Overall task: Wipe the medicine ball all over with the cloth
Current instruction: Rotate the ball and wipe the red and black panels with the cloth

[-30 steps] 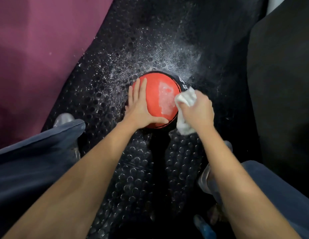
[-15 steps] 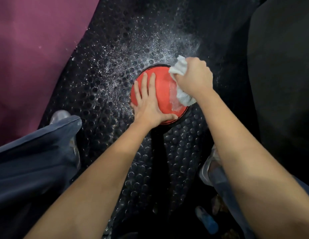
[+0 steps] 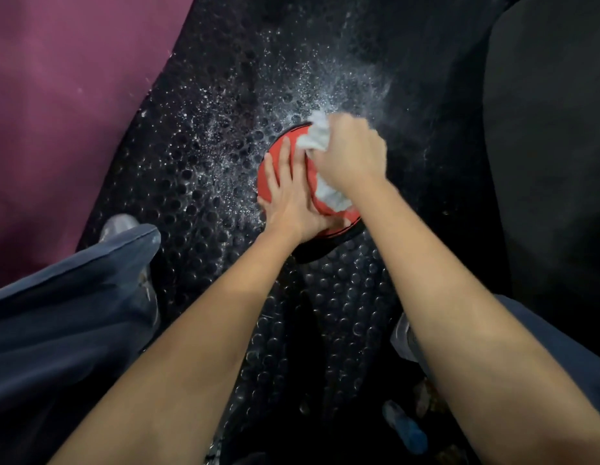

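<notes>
Left hand (image 3: 286, 199) flat, steadying the red medicine ball (image 3: 270, 186); right hand (image 3: 350, 159), gripping the white cloth (image 3: 317, 137), has swept from the near side to the far rim: underside remains.

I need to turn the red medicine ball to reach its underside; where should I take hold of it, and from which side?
Cup the red medicine ball low on its bare left flank, coming in from the left. It is round with no handle, so only a spread palm holds it. The left hand already lies flat there, while the right hand grips the white cloth over the far right side.
</notes>
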Demonstrator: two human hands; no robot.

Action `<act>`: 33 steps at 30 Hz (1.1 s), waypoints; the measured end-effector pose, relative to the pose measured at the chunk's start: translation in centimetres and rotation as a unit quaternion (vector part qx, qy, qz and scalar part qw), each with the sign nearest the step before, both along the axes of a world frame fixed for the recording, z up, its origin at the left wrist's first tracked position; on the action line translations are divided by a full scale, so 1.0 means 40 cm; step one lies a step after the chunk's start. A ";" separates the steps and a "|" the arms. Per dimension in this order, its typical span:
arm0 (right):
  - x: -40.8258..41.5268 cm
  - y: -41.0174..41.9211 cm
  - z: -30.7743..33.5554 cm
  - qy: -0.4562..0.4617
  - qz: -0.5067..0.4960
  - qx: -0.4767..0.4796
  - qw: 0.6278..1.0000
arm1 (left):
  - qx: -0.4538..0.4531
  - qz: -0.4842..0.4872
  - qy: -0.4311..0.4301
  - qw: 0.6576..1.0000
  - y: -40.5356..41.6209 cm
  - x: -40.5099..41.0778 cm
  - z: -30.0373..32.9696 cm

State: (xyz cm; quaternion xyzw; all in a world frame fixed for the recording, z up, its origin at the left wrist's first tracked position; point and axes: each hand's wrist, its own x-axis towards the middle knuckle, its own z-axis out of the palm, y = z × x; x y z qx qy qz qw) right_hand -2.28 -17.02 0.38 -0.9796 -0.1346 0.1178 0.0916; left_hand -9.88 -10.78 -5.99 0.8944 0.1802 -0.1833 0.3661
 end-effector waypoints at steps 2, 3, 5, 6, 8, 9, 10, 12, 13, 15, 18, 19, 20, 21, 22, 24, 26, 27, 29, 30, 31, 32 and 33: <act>0.022 -0.034 -0.003 0.000 -0.063 0.022 0.998 | -0.019 0.024 -0.029 0.999 0.008 0.000 -0.003; 0.030 -0.051 -0.007 0.002 -0.092 0.036 0.995 | -0.026 0.030 -0.034 0.999 0.008 0.001 -0.004; 0.031 -0.061 -0.012 0.012 -0.114 0.052 0.992 | -0.020 0.025 -0.027 0.999 0.001 0.000 0.000; 0.030 -0.058 -0.013 0.015 -0.116 0.057 0.992 | -0.011 0.017 -0.020 1.000 0.001 0.002 0.004; 0.029 -0.052 -0.008 0.025 -0.111 0.068 0.991 | 0.003 -0.010 -0.001 1.000 0.019 0.015 0.015; 0.032 -0.049 -0.005 0.031 -0.108 0.071 0.991 | 0.010 -0.032 0.004 0.999 0.038 0.023 0.021; 0.036 -0.048 -0.002 0.033 -0.106 0.073 0.991 | 0.020 -0.062 0.002 0.998 0.058 0.033 0.029; 0.036 -0.051 -0.004 0.036 -0.109 0.072 0.991 | 0.043 -0.132 -0.008 0.990 0.091 0.048 0.047; 0.033 -0.052 -0.006 0.036 -0.110 0.074 0.991 | 0.053 -0.163 -0.008 0.985 0.098 0.052 0.050; 0.024 -0.053 -0.009 0.036 -0.109 0.085 0.990 | 0.057 -0.189 0.002 0.980 0.102 0.054 0.047; 0.017 -0.084 -0.010 0.039 -0.124 0.085 0.988 | 0.052 -0.182 -0.004 0.982 0.093 0.043 0.038; 0.019 -0.098 -0.009 0.037 -0.146 0.090 0.984 | 0.052 -0.184 -0.011 0.982 0.089 0.041 0.037; 0.019 -0.107 -0.007 0.034 -0.170 0.096 0.980 | 0.054 -0.184 -0.016 0.981 0.086 0.040 0.040; 0.015 -0.108 -0.006 0.030 -0.187 0.098 0.977 | 0.056 -0.182 -0.016 0.982 0.082 0.041 0.040; 0.009 -0.100 -0.005 0.024 -0.190 0.093 0.977 | 0.059 -0.180 -0.015 0.982 0.081 0.043 0.038; -0.012 -0.065 -0.002 0.016 -0.152 0.080 0.985 | 0.060 -0.179 -0.021 0.982 0.087 0.050 0.022; -0.031 -0.043 0.000 0.015 -0.108 0.075 0.991 | 0.059 -0.179 -0.038 0.981 0.100 0.049 0.005; -0.030 -0.046 0.001 0.012 -0.105 0.070 0.992 | 0.054 -0.170 -0.043 0.983 0.106 0.047 0.004; -0.020 -0.073 -0.001 0.007 -0.146 0.066 0.987 | 0.041 -0.153 -0.038 0.987 0.110 0.040 0.011; -0.017 -0.086 -0.003 0.007 -0.173 0.067 0.983 | 0.036 -0.149 -0.036 0.988 0.108 0.037 0.017; -0.018 -0.088 -0.003 0.007 -0.189 0.069 0.980 | 0.035 -0.147 -0.036 0.988 0.104 0.036 0.020; -0.024 -0.080 -0.003 0.004 -0.188 0.068 0.980 | 0.038 -0.149 -0.038 0.987 0.100 0.038 0.019; -0.033 -0.065 -0.002 0.000 -0.173 0.065 0.983 | 0.042 -0.154 -0.039 0.986 0.096 0.041 0.017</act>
